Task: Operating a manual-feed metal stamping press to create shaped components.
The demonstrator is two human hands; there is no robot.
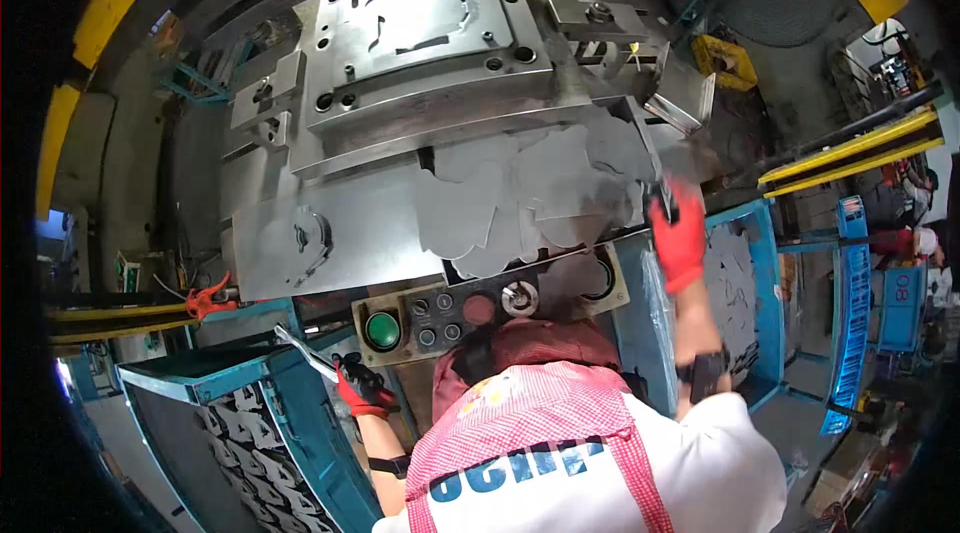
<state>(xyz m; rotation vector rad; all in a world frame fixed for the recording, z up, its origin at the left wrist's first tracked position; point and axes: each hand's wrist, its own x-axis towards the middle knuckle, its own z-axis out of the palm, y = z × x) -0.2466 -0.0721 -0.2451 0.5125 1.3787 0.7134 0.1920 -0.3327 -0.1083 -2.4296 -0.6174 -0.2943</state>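
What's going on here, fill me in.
The person's gloved left hand holds a slim silver metal tool, left of the control panel. Their gloved right hand is by the right side of some flat grey metal pieces; its grip is unclear. A steel die stands beyond.

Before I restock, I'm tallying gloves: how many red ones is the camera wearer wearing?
2: one on the left hand, holding a silver tool; one on the right hand, beside the grey metal sheets. Neither is hidden.

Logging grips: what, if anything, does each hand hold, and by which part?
Left hand: silvery tool, held by its near end. Right hand: can't tell if it holds anything.
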